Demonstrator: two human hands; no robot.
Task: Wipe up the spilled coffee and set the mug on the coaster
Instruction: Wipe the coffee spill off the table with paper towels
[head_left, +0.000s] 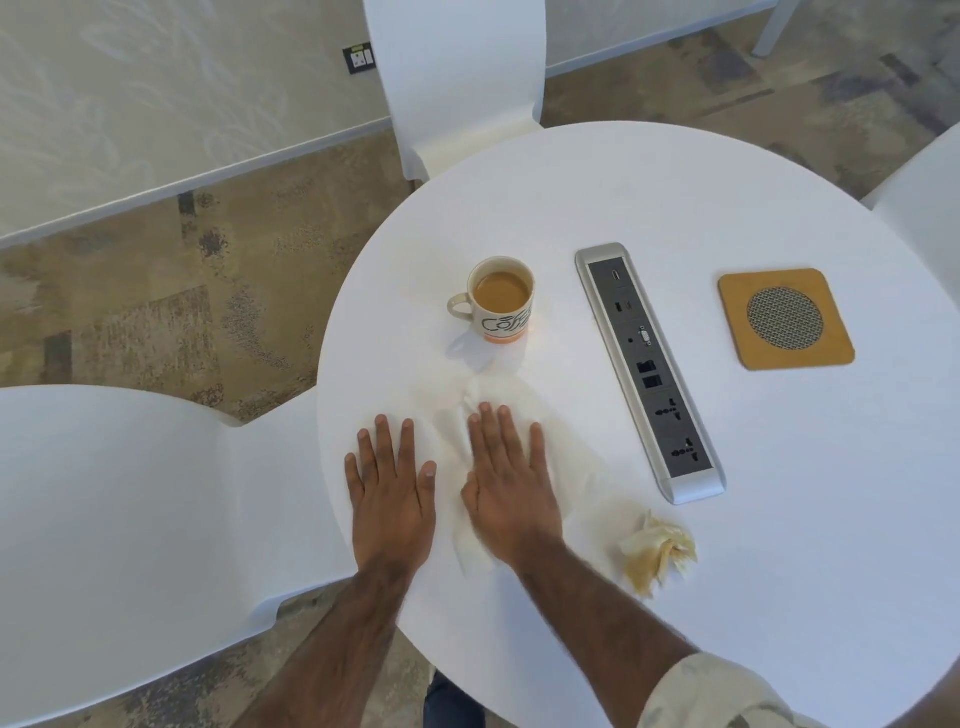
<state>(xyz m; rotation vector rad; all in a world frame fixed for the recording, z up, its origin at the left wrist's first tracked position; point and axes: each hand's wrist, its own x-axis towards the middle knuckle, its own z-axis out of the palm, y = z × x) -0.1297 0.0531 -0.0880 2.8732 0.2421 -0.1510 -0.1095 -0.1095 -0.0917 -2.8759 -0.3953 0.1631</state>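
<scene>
A cream mug (500, 301) full of milky coffee stands on the round white table (675, 176), its handle to the left. A brown square coaster (786, 318) with a round mesh centre lies far right, bare. My right hand (511, 483) lies flat, fingers apart, pressing a white paper tissue (571, 457) spread over a pale coffee stain. My left hand (392, 483) rests flat on the table beside it, fingers spread, holding nothing. A crumpled, coffee-soaked tissue (657, 553) sits to the right of my right forearm.
A silver power-socket strip (649, 371) is set into the table between the mug and the coaster. White chairs stand at the far side (457, 78), at the left (119, 519) and at the right edge (924, 192). Patterned carpet surrounds the table.
</scene>
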